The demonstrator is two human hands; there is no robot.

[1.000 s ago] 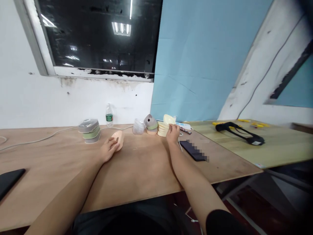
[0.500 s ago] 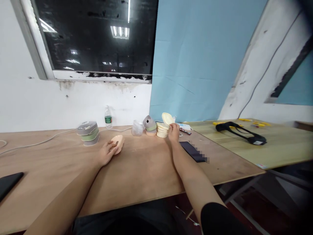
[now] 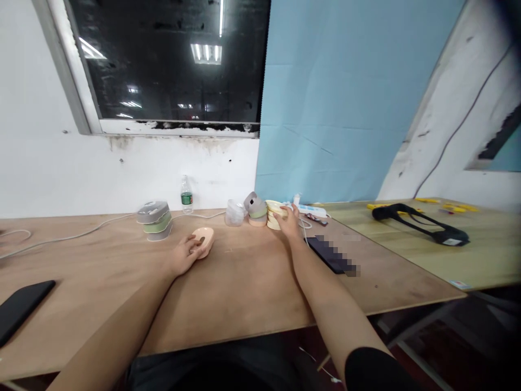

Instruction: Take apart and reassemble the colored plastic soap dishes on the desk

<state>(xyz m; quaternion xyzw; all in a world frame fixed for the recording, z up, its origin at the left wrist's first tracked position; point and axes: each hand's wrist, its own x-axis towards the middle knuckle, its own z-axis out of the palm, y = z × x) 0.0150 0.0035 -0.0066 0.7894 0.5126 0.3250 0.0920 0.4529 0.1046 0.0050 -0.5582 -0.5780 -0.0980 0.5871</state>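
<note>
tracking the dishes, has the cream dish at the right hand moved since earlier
Yes, downward: the cream dish stood tilted above its stack; now lies on top, lower than the nearby grey and green stack.

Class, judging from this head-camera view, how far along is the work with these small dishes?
It looks about midway. Seemingly done: the grey-and-green dishes stand stacked. In hand: the left hand holds a peach oval dish, and the right hand grips the cream stack. Left: the grey-topped stack and clear plastic stack stand with no hand on them.
</note>
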